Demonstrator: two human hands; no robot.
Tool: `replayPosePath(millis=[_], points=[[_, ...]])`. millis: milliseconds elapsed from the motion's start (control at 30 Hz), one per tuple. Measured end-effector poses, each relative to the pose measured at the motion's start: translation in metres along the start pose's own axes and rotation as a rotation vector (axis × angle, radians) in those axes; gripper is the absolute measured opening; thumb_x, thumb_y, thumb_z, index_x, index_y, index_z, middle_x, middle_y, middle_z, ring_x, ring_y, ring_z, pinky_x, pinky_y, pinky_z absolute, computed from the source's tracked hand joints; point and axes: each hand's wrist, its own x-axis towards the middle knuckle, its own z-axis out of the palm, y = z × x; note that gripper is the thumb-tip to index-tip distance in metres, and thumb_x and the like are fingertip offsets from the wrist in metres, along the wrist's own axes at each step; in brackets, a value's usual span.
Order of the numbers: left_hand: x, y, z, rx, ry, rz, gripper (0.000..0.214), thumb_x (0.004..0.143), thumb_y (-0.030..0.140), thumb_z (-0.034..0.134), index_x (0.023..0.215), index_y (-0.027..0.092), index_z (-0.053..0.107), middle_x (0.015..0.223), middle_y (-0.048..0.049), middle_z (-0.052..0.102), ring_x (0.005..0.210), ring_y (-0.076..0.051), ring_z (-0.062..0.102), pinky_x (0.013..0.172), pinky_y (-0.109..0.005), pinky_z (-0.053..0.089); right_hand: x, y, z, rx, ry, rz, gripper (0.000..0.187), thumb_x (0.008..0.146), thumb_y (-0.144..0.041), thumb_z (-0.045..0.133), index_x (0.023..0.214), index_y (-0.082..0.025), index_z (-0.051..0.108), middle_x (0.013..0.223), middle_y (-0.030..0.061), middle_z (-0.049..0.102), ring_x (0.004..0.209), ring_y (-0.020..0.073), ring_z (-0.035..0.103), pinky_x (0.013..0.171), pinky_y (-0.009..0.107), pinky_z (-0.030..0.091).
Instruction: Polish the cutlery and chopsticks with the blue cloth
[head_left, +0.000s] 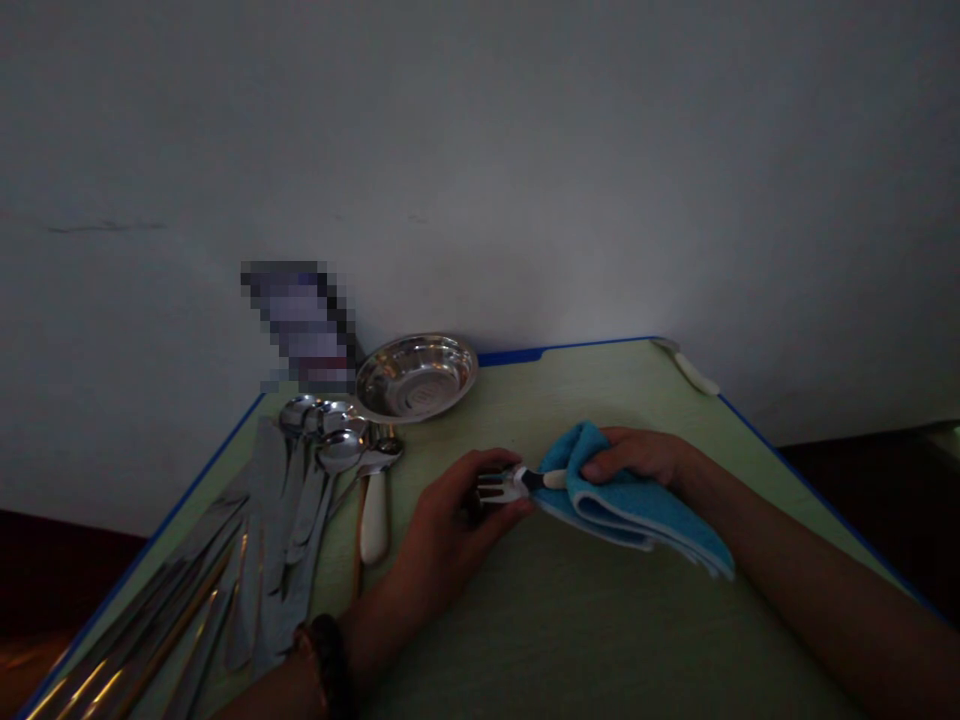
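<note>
A fork (534, 481) with a pale handle lies level between my hands, its tines pointing left. My left hand (463, 505) is closed on its head, thumb below and fingers above. Around the handle is a folded blue cloth (626, 510), which my right hand (637, 455) pinches with the thumb on top. The cloth hides the handle's far end, and its loose corner hangs down to the right. Left of my left hand, several spoons (343, 450) lie in a pile, along with a white-handled utensil (373, 515).
A shiny metal bowl (420, 378) stands at the table's back edge, beside a blurred-out upright object (304, 325). Several knives and other long cutlery (176, 610) cover the left side. Another pale-handled utensil (694, 372) lies at the back right corner. A grey wall (600, 180) rises behind.
</note>
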Motion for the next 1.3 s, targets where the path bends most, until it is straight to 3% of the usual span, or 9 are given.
replayPosePath(millis=[167,500,800,1300], points=[[0.0003,-0.0015,-0.0008,-0.003,-0.023,-0.021,0.030,0.073,0.028,0.064,0.101,0.020,0.055,0.092,-0.0029,0.065,0.077,-0.016,0.063,0.069,-0.029,0.053,-0.0006,0.0002,0.0000,-0.014,-0.008,-0.017,0.034,0.065,-0.027,0.066,0.094,-0.010,0.064,0.072,0.0024,0.065,0.059,0.0098,0.060,0.061,0.024,0.051],[0.0000,-0.0034,0.0009,-0.016,-0.030,-0.023,0.031,0.075,0.029,0.064,0.103,0.021,0.055,0.093,-0.0028,0.066,0.078,-0.015,0.063,0.070,-0.028,0.053,0.0003,0.0013,-0.0012,-0.003,0.001,-0.009,0.036,0.061,-0.030,0.069,0.091,-0.011,0.066,0.069,0.0016,0.066,0.053,0.0083,0.058,0.053,0.020,0.050],[0.0013,-0.0009,0.0001,-0.013,-0.045,-0.025,0.030,0.076,0.029,0.062,0.104,0.021,0.056,0.095,-0.0035,0.067,0.083,-0.017,0.064,0.074,-0.030,0.053,-0.0011,-0.0032,0.0029,-0.037,-0.011,-0.015,0.034,0.063,-0.029,0.068,0.091,-0.012,0.064,0.072,0.0017,0.066,0.059,0.0099,0.061,0.063,0.025,0.051],[0.0007,-0.0006,0.0006,-0.015,-0.049,-0.010,0.029,0.077,0.027,0.062,0.105,0.022,0.055,0.093,-0.0005,0.066,0.080,-0.014,0.063,0.072,-0.025,0.052,-0.0004,-0.0040,0.0040,0.016,-0.003,0.012,0.035,0.059,-0.028,0.071,0.089,-0.010,0.066,0.067,0.0014,0.066,0.057,0.0101,0.061,0.056,0.021,0.051]])
